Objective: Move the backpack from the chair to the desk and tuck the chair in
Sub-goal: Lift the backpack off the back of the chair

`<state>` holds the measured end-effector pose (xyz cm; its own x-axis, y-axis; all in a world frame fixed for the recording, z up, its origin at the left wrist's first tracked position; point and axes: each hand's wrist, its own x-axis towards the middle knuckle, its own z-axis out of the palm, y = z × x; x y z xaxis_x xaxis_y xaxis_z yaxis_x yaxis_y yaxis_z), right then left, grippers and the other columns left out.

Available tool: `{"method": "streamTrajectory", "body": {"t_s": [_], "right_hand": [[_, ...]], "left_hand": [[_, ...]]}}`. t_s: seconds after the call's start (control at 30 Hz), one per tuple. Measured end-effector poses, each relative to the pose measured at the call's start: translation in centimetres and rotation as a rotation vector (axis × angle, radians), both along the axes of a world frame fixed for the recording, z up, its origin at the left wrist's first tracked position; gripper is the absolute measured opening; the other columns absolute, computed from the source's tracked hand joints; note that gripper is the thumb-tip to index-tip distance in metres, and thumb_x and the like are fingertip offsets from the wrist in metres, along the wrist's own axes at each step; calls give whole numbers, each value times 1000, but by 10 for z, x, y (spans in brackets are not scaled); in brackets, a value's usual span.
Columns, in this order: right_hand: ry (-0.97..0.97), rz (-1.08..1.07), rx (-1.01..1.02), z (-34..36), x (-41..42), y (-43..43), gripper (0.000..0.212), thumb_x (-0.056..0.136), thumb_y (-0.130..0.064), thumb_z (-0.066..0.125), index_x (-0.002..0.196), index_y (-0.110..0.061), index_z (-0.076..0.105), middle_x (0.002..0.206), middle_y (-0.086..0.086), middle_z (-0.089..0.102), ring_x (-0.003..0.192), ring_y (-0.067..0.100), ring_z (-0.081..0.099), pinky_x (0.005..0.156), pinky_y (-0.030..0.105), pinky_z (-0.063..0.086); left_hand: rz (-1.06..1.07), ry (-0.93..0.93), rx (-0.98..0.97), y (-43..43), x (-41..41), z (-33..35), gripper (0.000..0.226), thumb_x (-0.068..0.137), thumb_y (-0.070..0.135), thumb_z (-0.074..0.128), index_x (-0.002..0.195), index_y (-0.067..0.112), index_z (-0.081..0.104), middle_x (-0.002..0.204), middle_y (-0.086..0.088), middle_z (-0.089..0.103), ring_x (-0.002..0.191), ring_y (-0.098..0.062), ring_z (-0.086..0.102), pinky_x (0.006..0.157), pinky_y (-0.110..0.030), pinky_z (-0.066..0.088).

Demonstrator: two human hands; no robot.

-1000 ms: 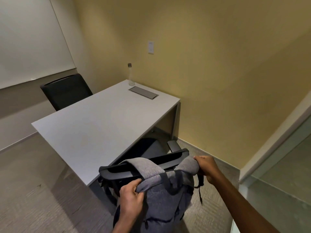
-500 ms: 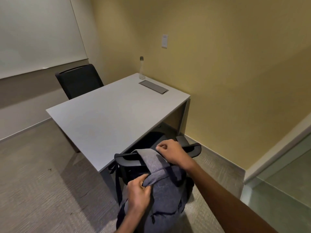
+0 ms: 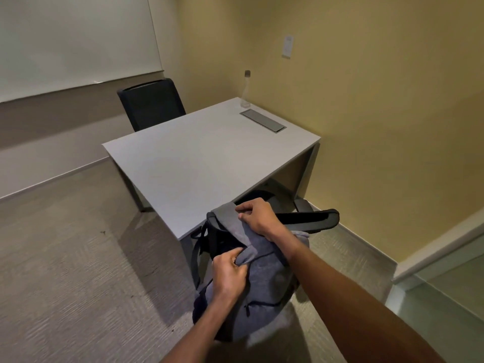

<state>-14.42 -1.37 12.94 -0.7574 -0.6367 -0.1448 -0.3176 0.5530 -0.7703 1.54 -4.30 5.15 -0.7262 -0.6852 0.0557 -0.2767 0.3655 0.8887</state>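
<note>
The left hand (image 3: 228, 275) pinches a fold of the grey fabric backpack (image 3: 258, 289), which hangs on the black office chair's backrest (image 3: 306, 220); the right hand (image 3: 258, 216), just above, clutches its strap; beyond both hands spreads the white rectangular desk (image 3: 199, 163), holding 1 clear bottle (image 3: 246, 90).
</note>
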Motion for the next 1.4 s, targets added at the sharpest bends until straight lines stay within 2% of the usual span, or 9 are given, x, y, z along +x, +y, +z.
{"method": "streamTrajectory", "body": {"t_s": [0.2, 0.37, 0.57, 0.67, 0.8, 0.93, 1.07, 1.23, 1.4], "right_hand": [[-65, 58, -108, 3, 7, -16, 28, 98, -6, 69, 125, -9, 77, 129, 8, 76, 122, 16, 70, 111, 33, 54], [34, 325, 97, 4, 25, -28, 24, 97, -6, 70, 118, -9, 81, 122, 9, 79, 113, 19, 72, 97, 26, 54], [90, 482, 246, 10, 36, -12, 24, 99, -13, 67, 119, -11, 80, 122, 7, 79, 113, 21, 72, 105, 37, 54], [110, 393, 157, 12, 30, 29, 24, 102, -27, 65, 117, -16, 80, 117, 2, 79, 107, 15, 72, 99, 34, 55], [140, 11, -132, 0, 20, 120, 22, 104, -30, 63, 118, -24, 78, 116, -8, 77, 109, 5, 69, 96, 23, 54], [-27, -482, -445, -35, 32, 223, 20, 100, -38, 67, 119, -37, 72, 120, -10, 75, 115, 7, 69, 95, 24, 55], [-327, -310, -297, -68, 48, 288, 55, 89, -47, 76, 139, -46, 52, 143, -12, 61, 135, 11, 58, 106, 31, 53], [-258, -444, -399, -51, 36, 320, 84, 72, -60, 87, 145, -44, 50, 140, -14, 65, 126, 5, 64, 97, 25, 57], [-109, -633, -511, -14, 23, 362, 72, 74, -43, 86, 140, -27, 62, 130, -5, 74, 118, 11, 70, 98, 29, 58]], "left_hand": [[16, 24, 28, -13, 12, -3, 21, 85, 6, 73, 66, 12, 67, 58, -8, 66, 53, -5, 46, 51, -45, 48], [30, 56, -8, -11, 22, 3, 48, 83, 9, 77, 53, 42, 58, 50, 25, 58, 45, 6, 49, 47, -8, 32], [-28, 30, 0, -7, 33, 4, 19, 85, 2, 75, 78, 18, 80, 70, 16, 74, 66, -2, 70, 62, -21, 57], [-62, 42, -21, -3, 35, 9, 27, 84, -3, 76, 94, 20, 84, 77, 29, 71, 79, 4, 73, 67, -11, 57], [-118, 64, -34, 3, 31, 23, 39, 87, 4, 81, 111, 35, 74, 68, 40, 68, 75, 4, 75, 65, -20, 64], [-175, 68, -42, 18, 19, 40, 30, 88, 10, 80, 102, 36, 81, 72, 26, 76, 70, 1, 75, 64, -31, 67], [-275, 108, -42, 45, -3, 65, 36, 88, 14, 78, 76, 48, 77, 73, 17, 77, 63, -3, 72, 53, -27, 60], [-436, 181, 9, 78, -33, 93, 14, 88, 16, 78, 80, 27, 82, 68, 10, 77, 58, -3, 69, 48, -24, 51], [-554, 272, 105, 114, -70, 113, 24, 88, 12, 77, 66, 21, 76, 55, 6, 67, 53, 2, 55, 46, -23, 43]]}}
